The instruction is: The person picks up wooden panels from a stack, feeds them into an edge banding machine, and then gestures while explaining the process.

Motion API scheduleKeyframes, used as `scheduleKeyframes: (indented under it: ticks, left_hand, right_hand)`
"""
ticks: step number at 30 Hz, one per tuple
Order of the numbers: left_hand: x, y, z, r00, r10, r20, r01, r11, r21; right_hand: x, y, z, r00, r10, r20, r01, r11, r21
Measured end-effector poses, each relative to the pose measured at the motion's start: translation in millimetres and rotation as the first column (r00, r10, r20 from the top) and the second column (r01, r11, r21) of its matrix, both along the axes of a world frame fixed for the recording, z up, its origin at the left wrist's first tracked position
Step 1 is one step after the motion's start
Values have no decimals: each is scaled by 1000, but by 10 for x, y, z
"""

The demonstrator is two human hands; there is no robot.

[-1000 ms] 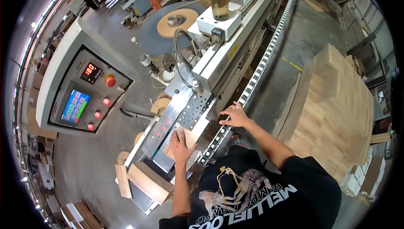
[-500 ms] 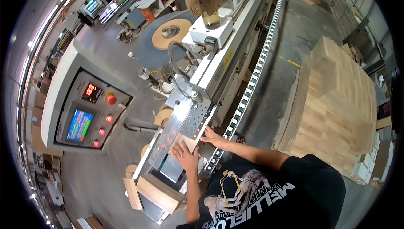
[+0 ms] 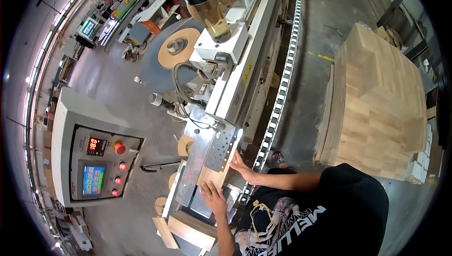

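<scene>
Brings right hand in from roller rail to beside wooden board. Rests left hand on board. Has both wide.

a board lies partly under a plate on a machine, a person's left hand at the board's near end and right hand along its right side. a control panel stands left; a track runs to the right, with stacked panels beyond. more boards lie at the machine's near end.
</scene>
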State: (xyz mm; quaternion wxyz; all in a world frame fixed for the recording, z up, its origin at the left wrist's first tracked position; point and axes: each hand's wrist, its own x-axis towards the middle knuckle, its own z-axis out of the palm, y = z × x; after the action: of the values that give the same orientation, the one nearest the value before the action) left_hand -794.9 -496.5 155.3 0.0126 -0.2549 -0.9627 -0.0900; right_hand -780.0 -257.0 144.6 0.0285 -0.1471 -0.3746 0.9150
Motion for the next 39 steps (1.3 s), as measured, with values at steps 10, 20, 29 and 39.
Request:
scheduleKeyframes:
  ticks: [10, 20, 29, 39]
  left_hand:
    - [-189, 658, -177, 996, -32, -81, 37, 998, 56]
    - [-450, 1295, -422, 996, 90, -24, -85, 982, 167]
    - [106, 303, 11, 948, 316, -44, -317, 949, -3]
    - [483, -2094, -49, 246, 848, -470, -969, 210, -129]
  right_hand:
    - [-165, 620, 85, 992, -27, 123, 17, 997, 80]
    - [-461, 1332, 15, 979, -109, 174, 70, 974, 217]
    - [-20, 1830, -10, 994, -99, 53, -22, 290, 957]
    - [102, 1698, 23, 999, -1, 44, -44, -85, 995]
